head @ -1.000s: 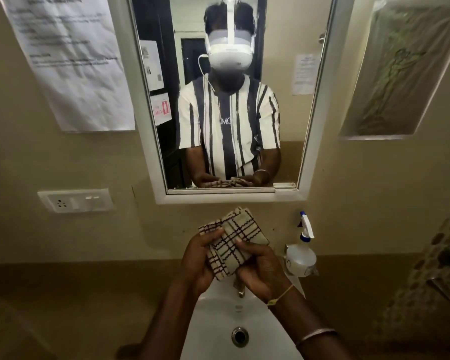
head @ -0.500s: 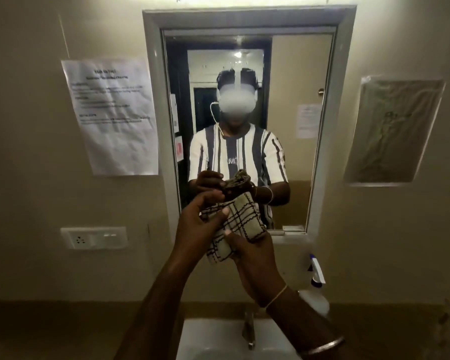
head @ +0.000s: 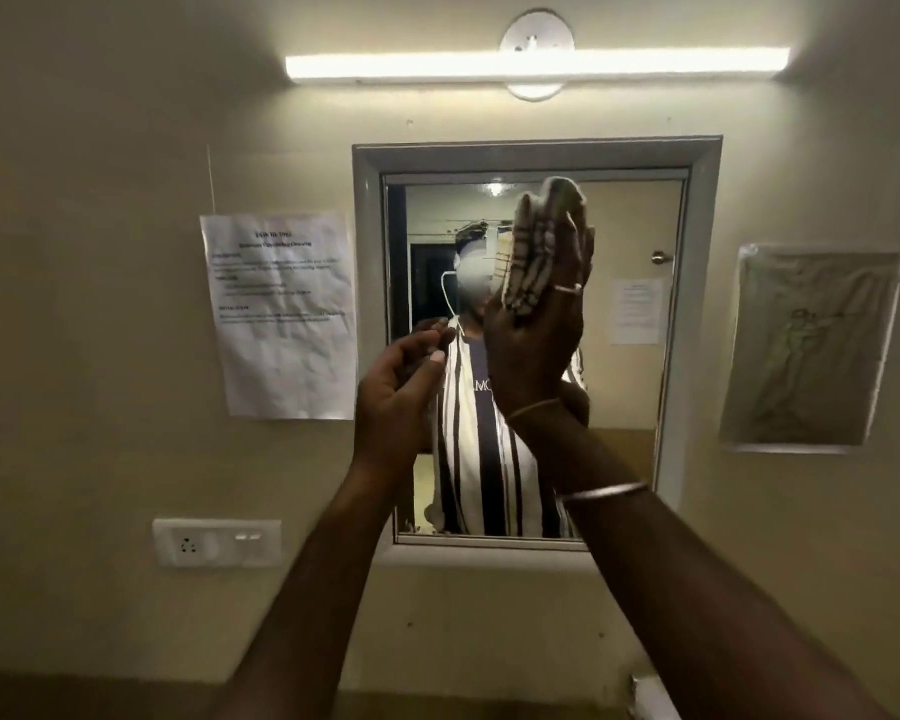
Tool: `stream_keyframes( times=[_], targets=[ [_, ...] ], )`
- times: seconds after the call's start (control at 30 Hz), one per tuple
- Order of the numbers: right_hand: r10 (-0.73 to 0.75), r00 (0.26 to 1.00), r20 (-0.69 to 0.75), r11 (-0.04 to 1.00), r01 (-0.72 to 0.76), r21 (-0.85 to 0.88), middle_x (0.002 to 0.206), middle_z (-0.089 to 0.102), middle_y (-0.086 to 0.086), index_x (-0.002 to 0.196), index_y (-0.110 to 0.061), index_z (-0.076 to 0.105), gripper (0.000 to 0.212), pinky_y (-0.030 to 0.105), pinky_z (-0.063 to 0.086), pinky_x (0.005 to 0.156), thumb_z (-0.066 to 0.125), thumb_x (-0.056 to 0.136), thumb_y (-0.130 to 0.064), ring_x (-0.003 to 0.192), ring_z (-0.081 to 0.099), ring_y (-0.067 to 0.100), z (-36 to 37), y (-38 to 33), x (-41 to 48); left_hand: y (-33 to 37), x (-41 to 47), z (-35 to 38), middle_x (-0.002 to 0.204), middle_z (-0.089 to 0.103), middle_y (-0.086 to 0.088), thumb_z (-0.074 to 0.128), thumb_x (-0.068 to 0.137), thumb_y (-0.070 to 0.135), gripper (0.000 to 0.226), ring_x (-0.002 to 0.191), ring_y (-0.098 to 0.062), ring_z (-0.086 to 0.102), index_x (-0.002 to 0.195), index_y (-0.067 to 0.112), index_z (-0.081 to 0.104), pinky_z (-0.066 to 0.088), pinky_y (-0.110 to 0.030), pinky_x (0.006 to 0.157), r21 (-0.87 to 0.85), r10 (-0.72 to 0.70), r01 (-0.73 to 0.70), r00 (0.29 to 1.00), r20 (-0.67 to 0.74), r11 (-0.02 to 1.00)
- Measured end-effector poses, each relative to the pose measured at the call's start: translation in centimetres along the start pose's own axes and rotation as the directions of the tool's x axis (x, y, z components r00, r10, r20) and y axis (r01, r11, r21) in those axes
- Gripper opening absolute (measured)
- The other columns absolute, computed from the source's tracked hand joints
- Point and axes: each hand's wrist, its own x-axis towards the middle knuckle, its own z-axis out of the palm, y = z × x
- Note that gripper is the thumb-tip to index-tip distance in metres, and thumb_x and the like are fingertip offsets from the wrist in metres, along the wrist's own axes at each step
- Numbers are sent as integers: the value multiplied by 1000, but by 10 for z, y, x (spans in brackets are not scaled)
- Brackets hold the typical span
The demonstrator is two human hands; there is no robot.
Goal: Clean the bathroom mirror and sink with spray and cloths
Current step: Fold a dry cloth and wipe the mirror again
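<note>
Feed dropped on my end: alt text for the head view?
The right hand, fingers straight, holds a folded checked cloth up to the upper middle of the mirror. The left hand hovers empty beside it, fingers loosely curled. A paper notice hangs left of the mirror, a tube light above.

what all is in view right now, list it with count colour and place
tube light: one, white, lit, on the wall above the mirror
mirror: one, pale grey frame, middle of the wall
printed notice: one, white paper, left of the mirror
drawing: one, pale sheet, right of the mirror
socket plate: one, white, low on the wall, left of the mirror
cloth: one, cream with dark checks, under the right hand at the upper mirror glass
hands: left hand loosely curled, holding nothing; right hand flat, fingers straight, pressing the cloth
</note>
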Motion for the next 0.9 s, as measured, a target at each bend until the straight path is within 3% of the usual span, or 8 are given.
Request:
stream_keyframes(
  times=[0.07,0.13,0.2,0.3,0.47,0.63,0.77,0.9],
  targets=[
    [-133,990,47,981,138,-134,161,26,17,150,-20,29,85,49,48,110,71,81,7,145,38,38,22,9,16,0,7,-3,115,75,4,57,103,10,28,106,-11,72,129,11,66,60,-26,85,-25,4,-4,1000,-14,1000],
    [-239,962,132,914,269,-305,164,26,18,154,-12,34,74,57,31,121,66,87,-6,150,29,43,41,16,23,-1,13,-3,120,74,3,54,104,12,31,110,-9,70,134,13,64,59,-27,87,-1,29,-29,999,-21,1000],
    [-265,934,240,838,346,-422,164,29,20,156,-7,36,71,58,16,126,54,90,-25,154,22,41,57,17,24,-1,19,-3,127,71,4,52,106,14,35,115,-6,68,140,15,60,59,-31,95,49,77,-76,997,-31,996],
    [-230,907,352,761,393,-515,168,22,17,160,-10,29,81,62,10,125,39,87,-43,156,15,39,75,14,22,-4,34,-7,147,60,1,47,107,21,41,136,-7,54,147,19,54,50,-41,112,158,188,-184,982,-14,970],
    [-300,865,402,653,493,-575,169,19,16,160,-7,26,73,56,-10,124,31,92,-34,156,14,39,93,14,24,-14,54,-12,155,51,1,40,106,39,55,143,-5,46,155,15,43,45,-43,116,341,365,-353,930,31,871],
    [-386,793,471,565,607,-559,170,14,15,162,-12,22,78,61,-2,125,46,100,-52,157,9,39,101,15,29,-29,62,-20,159,46,-6,40,109,23,52,147,-6,42,158,6,34,44,-36,117,390,467,-449,883,53,804],
    [-430,737,521,542,672,-504,171,10,14,163,-16,19,86,62,0,124,39,96,-67,158,3,39,99,13,34,-42,59,-21,166,33,-8,38,108,15,54,154,-15,30,159,0,28,35,-37,123,397,531,-489,847,3,777],
    [-497,631,595,443,775,-451,170,13,14,163,-23,22,73,65,4,122,36,101,-60,157,5,40,99,16,39,-50,57,-19,168,29,-6,38,107,9,56,155,-18,29,160,0,24,37,-42,122,359,555,-523,832,17,773]
  ],
)
